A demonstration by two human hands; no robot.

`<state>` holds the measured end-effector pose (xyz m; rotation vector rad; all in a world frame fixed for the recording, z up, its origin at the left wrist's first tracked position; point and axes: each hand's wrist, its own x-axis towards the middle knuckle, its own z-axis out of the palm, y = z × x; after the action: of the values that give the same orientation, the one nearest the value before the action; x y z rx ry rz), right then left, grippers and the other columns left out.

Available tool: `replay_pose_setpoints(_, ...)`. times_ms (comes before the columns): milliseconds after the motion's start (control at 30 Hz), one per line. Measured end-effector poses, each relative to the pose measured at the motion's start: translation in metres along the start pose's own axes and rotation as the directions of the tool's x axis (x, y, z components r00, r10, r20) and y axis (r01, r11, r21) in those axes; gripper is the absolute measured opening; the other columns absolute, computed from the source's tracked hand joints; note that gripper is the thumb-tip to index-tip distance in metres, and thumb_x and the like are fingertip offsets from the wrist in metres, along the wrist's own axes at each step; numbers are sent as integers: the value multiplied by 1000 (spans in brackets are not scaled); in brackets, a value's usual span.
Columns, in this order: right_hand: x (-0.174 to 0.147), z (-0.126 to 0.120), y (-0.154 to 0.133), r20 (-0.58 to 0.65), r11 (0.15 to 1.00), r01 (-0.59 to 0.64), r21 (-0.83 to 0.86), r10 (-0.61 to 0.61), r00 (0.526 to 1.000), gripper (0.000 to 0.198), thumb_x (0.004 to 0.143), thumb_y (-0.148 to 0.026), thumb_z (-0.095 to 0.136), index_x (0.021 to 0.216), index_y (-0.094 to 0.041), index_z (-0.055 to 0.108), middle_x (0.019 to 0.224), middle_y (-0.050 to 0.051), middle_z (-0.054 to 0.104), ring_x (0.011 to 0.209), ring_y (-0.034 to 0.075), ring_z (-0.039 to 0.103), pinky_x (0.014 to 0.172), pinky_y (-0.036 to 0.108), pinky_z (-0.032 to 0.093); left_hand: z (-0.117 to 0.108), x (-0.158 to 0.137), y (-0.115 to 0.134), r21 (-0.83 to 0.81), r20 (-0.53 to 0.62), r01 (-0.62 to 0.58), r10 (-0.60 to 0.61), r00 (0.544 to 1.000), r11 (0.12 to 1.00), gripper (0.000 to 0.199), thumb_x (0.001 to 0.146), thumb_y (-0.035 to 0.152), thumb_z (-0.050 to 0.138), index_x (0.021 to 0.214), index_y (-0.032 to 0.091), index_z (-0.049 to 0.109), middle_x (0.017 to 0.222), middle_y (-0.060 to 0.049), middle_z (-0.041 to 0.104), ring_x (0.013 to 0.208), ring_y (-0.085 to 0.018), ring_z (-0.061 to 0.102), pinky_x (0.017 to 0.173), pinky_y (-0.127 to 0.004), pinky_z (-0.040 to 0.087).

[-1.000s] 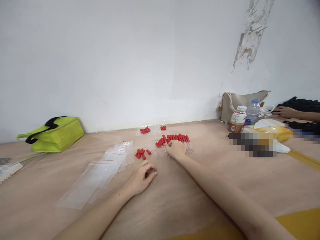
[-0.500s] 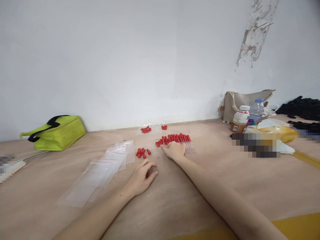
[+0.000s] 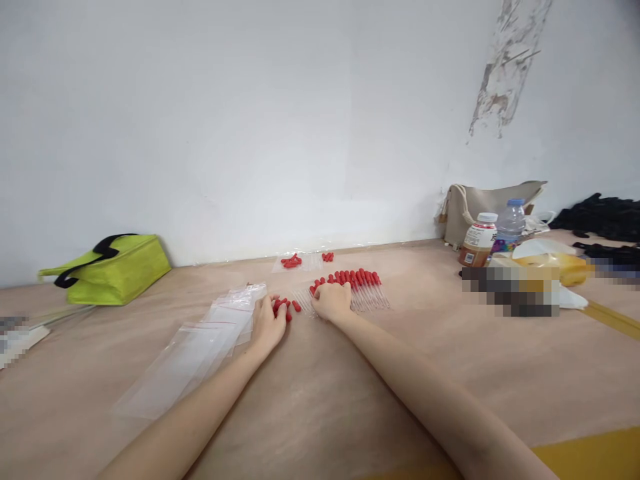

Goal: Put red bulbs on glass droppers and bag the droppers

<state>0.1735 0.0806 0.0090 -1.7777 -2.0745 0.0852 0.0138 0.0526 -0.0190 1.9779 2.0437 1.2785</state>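
My left hand (image 3: 270, 323) is at the small pile of red rubber bulbs (image 3: 283, 305), its thumb and fingers bent around some of them. My right hand (image 3: 332, 301) is closed over the left end of a row of glass droppers (image 3: 373, 293) fitted with red bulbs. Its fingertips are mostly hidden, but they pinch at a dropper there. Bare clear glass tubes (image 3: 301, 301) lie side by side between my two hands. One loose red bulb (image 3: 297, 306) rests just right of the pile.
Clear zip bags (image 3: 200, 347) lie overlapping at left. Near the wall, another clear bag (image 3: 309, 261) has red bulbs on it or in it. A lime-green bag (image 3: 120, 270) stands far left. Bottles (image 3: 479, 240), a beige bag (image 3: 455, 217) and a yellow tissue pack (image 3: 555, 267) are at right.
My left hand has moved forward and left onto the pile of red bulbs, its fingers bending around them. My right hand has shifted slightly left along the dropper row.
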Motion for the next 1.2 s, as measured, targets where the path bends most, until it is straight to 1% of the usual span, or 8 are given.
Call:
replay_pose_setpoints(233, 9, -4, -12, 44, 997, -69, -38, 71, 997, 18, 66, -20, 53, 80, -15, 65, 82, 12, 65, 79, 22, 58, 79, 38, 25, 2, 8, -1, -2, 41, 38, -37, 998, 999, 10, 71, 25, 55, 76, 17, 58, 77, -4, 56, 74, -18, 57, 73, -30, 45)
replay_pose_setpoints(500, 15, -3, -21, 90, 988, -157, -11, 157, 983, 25, 64, -21, 56, 86, -15, 63, 87, 13, 65, 85, 24, 59, 86, 42, 22, 2, 9, -4, -30, 54, 31, -30, 998, 999, 19, 72, 31, 54, 84, 16, 57, 81, -6, 63, 77, -20, 60, 70, -30, 45)
replay_pose_setpoints(667, 17, 2, -20, 95, 983, -182, 16, 180, 979, 20, 62, -21, 57, 80, -14, 64, 77, 11, 66, 76, 23, 60, 85, 43, 23, 0, 16, -10, -66, 77, 21, -15, 997, 998, 17, 78, 29, 47, 83, 17, 57, 82, -5, 65, 76, -19, 61, 71, -29, 45)
replay_pose_setpoints(767, 15, -1, -17, 65, 985, -170, 35, 167, 984, 19, 66, -25, 54, 79, -15, 64, 78, 10, 66, 75, 21, 60, 83, 41, 24, -1, 18, -12, -78, 88, 16, -10, 996, 997, 16, 79, 25, 44, 82, 17, 58, 84, -5, 66, 79, -19, 61, 74, -29, 44)
replay_pose_setpoints(833, 8, -5, -10, 20, 989, -138, 49, 137, 990, 21, 71, -31, 50, 77, -16, 64, 78, 10, 66, 76, 21, 59, 80, 39, 25, -1, 19, -13, -82, 92, 20, -12, 996, 996, 16, 78, 21, 44, 84, 17, 58, 87, -5, 66, 81, -19, 61, 75, -30, 44)
replay_pose_setpoints(933, -12, -12, 11, -129, 995, -15, 97, 27, 991, 26, 75, -36, 46, 68, -20, 64, 74, 6, 66, 78, 20, 56, 77, 36, 24, -1, 18, -14, -87, 100, 27, -19, 995, 996, 15, 76, 18, 45, 85, 16, 57, 88, -6, 65, 81, -18, 61, 75, -28, 45)
replay_pose_setpoints(1067, -53, -21, 51, -321, 978, 175, 110, -132, 938, 22, 75, -33, 50, 61, -19, 59, 66, 0, 63, 71, 14, 53, 73, 30, 23, 0, 19, -16, -78, 110, 50, -42, 993, 996, 18, 77, 16, 44, 87, 15, 58, 89, -7, 65, 80, -18, 62, 73, -27, 46)
replay_pose_setpoints(1200, -86, -29, 84, -380, 956, 278, 95, -223, 897, 22, 75, -33, 52, 59, -18, 56, 59, -1, 59, 63, 11, 50, 69, 28, 22, -2, 25, -15, -44, 135, 52, -45, 990, 998, 24, 77, 15, 42, 92, 15, 61, 96, -9, 64, 88, -21, 60, 78, -31, 44)
